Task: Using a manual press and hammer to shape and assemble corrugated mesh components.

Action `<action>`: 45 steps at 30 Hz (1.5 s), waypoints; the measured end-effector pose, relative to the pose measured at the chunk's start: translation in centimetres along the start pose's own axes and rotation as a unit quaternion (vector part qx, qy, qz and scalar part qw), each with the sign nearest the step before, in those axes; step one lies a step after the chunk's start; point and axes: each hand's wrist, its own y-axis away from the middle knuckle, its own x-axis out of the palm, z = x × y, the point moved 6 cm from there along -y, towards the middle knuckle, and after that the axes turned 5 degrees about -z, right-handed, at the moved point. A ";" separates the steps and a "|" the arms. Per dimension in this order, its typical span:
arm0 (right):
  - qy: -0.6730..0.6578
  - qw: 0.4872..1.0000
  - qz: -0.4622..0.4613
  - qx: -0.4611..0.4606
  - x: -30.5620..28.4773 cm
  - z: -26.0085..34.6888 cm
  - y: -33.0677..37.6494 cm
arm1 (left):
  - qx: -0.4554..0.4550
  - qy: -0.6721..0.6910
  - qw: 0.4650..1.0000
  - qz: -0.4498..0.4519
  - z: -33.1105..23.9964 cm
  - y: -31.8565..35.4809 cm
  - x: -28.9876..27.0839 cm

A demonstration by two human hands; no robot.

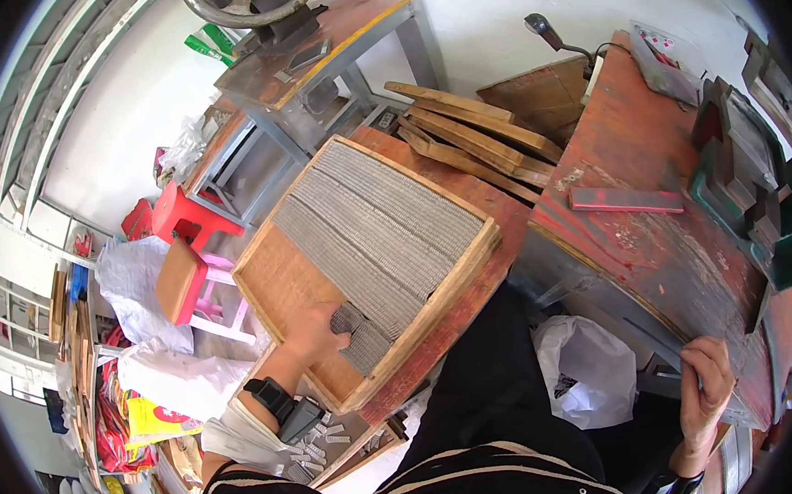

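Observation:
A shallow wooden tray lies tilted in front of me, much of it packed with rows of small grey ribbed pieces. Inside its near left part, my left hand is closed on a small block of dark grey pieces, beside the end of the packed rows. The fingertips are partly hidden by the hand itself. Over at the right, my right hand is curled over the near edge of a worn red workbench, away from the tray.
Loose grey strips lie in a box below the tray. Wooden bars lie behind it. A red-grey bar and a green machine are on the bench. A white bag hangs below; a pink stool stands left.

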 end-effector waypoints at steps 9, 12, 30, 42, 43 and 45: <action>0.002 1.000 0.001 -0.012 -0.5 0.3 0.1 | -0.020 0.021 0.998 -0.058 1.4 -0.5 -0.1; 0.005 1.000 -0.003 0.000 -0.5 -0.4 -0.1 | -0.063 0.015 0.994 -0.084 2.3 -1.0 0.4; -0.053 0.990 -0.057 0.113 -4.8 -4.9 -1.0 | 0.529 0.073 0.842 0.075 -48.3 -4.5 -5.1; 0.011 0.996 0.035 0.086 -2.1 -6.8 -4.8 | 0.547 0.182 0.817 0.005 -48.4 -4.5 -0.7; 0.017 0.997 0.034 0.074 -2.0 -6.8 -5.0 | 0.553 0.216 0.804 -0.024 -47.4 -4.3 -1.0; 0.025 0.997 0.034 0.061 -1.8 -6.9 -5.1 | 0.558 0.217 0.800 -0.034 -46.7 -4.3 -0.8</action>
